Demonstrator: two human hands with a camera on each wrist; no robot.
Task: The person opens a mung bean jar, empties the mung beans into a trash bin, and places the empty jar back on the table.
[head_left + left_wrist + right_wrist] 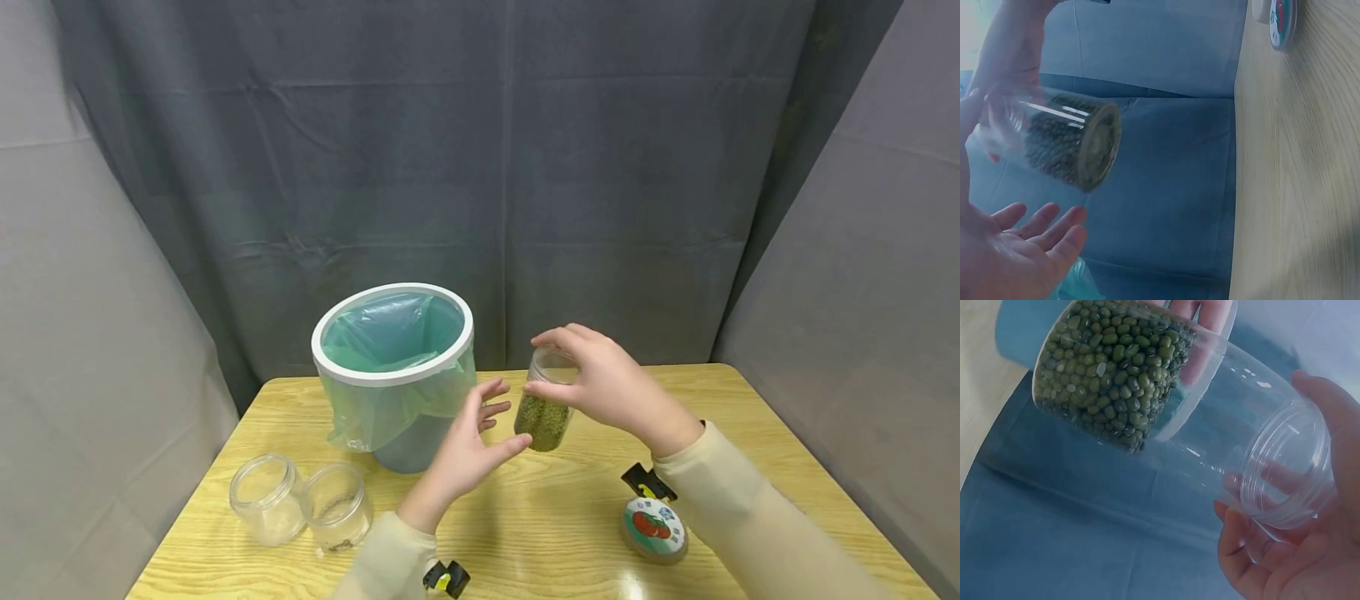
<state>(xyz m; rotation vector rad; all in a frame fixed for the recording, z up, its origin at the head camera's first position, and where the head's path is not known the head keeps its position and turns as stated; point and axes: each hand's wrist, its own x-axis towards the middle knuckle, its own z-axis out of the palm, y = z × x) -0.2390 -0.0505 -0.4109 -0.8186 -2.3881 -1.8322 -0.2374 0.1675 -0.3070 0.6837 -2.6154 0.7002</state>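
Note:
A clear jar [546, 415] part filled with green beans, which look like mung beans [1116, 369], is held above the table, slightly tilted. My right hand [603, 379] grips it around the threaded mouth end, thumb on one side and fingers on the other. In the left wrist view the jar's base [1100, 147] points away from that hand. My left hand [468, 442] is beside the jar's lower part, fingers extended and spread, palm toward it. Its thumb tip appears close to the base in the head view; whether it touches cannot be told there, but the left wrist view shows a gap.
A bin [408, 446] with a white rim and green liner bag stands behind my left hand. Two clear open jars [273, 517] are at the table's left. A round lid-like disc with a tomato picture [654, 527] lies near my right sleeve. Grey curtains enclose the wooden table [555, 525].

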